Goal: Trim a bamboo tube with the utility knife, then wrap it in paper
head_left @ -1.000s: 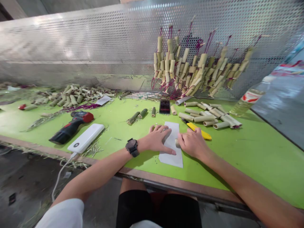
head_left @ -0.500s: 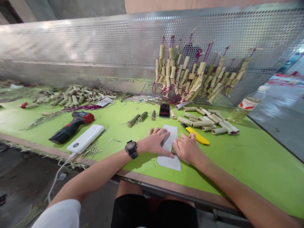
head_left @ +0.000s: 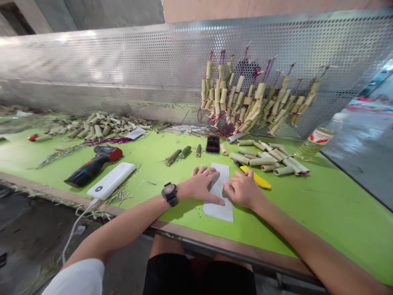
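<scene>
A white paper strip [head_left: 220,209] lies lengthwise on the green tabletop in front of me. My left hand [head_left: 202,183], with a black watch on its wrist, is spread flat over the strip's left side, fingers apart and thumb on the paper. My right hand [head_left: 242,189] is closed at the strip's right edge, its fingers around a small bamboo piece [head_left: 223,190] that is mostly hidden by them. Just beyond my right hand rests a yellow utility knife [head_left: 259,180]. Short bamboo tubes [head_left: 185,151] lie beyond my left hand.
A cordless drill [head_left: 93,166] and a white power bank [head_left: 112,180] with a cable lie at left. Behind them is a bamboo pile [head_left: 98,125]. Strung bamboo pieces [head_left: 251,102] hang on the perforated metal panel [head_left: 138,69]. A bottle [head_left: 317,139] stands right of loose bamboo tubes [head_left: 270,157].
The bamboo piece and my right fingers have shifted slightly along the paper strip, and less of the piece shows. My left hand stays in place on the paper.
</scene>
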A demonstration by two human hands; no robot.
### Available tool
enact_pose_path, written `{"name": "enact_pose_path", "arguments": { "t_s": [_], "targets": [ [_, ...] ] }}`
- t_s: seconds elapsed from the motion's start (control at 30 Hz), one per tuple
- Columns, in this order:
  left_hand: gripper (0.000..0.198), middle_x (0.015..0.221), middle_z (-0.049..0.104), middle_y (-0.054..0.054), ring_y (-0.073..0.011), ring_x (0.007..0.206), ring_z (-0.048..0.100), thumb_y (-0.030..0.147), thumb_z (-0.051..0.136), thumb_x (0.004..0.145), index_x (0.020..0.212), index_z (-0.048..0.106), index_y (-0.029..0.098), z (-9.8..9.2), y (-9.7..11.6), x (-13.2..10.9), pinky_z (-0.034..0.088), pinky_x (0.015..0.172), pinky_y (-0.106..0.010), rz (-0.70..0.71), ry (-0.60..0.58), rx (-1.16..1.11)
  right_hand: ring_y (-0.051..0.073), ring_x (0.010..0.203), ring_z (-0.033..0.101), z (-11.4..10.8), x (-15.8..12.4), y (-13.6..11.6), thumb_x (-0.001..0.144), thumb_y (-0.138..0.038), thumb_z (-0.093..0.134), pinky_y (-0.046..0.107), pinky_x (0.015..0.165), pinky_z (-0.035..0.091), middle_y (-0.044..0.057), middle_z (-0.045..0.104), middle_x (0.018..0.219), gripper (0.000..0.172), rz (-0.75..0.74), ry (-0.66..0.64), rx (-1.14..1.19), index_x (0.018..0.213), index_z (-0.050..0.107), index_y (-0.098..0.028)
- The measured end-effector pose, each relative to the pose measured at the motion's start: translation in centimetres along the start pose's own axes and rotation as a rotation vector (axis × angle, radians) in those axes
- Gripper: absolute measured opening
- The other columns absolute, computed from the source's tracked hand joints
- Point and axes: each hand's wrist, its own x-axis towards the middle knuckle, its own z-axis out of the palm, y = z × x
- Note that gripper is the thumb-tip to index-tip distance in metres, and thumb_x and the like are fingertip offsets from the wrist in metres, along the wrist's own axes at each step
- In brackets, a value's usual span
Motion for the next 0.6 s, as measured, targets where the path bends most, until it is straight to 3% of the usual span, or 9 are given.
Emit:
{"name": "enact_pose_path", "arguments": {
  "t_s": [0.2, 0.4, 0.6],
  "targets": [
    [0.116, 0.162, 0.033, -0.015, -0.0458, 0.148, 0.025, 0.095, 0.057, 0.064, 0.157, 0.037, 0.027, -0.1, 0.0, 0.0, 0.013, 0.119, -0.063, -0.006, -0.014, 0.006, 0.024, 0.085, 0.057, 0.1, 0.8, 1.5, 0.103, -0.04, 0.036, 0.041, 0.081, 0.024, 0.011, 0.074, 0.072, 0.06, 0.129, 0.083, -0.112, 0.06, 0.07, -0.016],
    [0.118, 0.162, 0.032, -0.016, -0.0457, 0.148, 0.024, 0.095, 0.057, 0.064, 0.157, 0.037, 0.025, -0.2, 0.0, 0.1, 0.012, 0.119, -0.064, -0.008, -0.03, 0.007, 0.017, 0.068, 0.054, 0.1, -0.1, 0.4, 0.102, -0.043, 0.04, 0.036, 0.074, 0.025, 0.005, 0.069, 0.063, 0.056, -0.062, 0.004, 0.013, 0.06, 0.066, -0.018],
    [0.12, 0.165, 0.028, -0.015, -0.046, 0.149, 0.02, 0.097, 0.054, 0.064, 0.159, 0.033, 0.027, -0.5, 0.0, 0.1, 0.013, 0.119, -0.063, -0.012, -0.063, 0.004, 0.018, 0.065, 0.057, 0.1, 0.7, 2.4, 0.102, -0.054, 0.037, 0.033, 0.07, 0.027, 0.01, 0.071, 0.068, 0.063, 0.201, 0.042, -0.144, 0.064, 0.07, -0.016]
  ]
}}
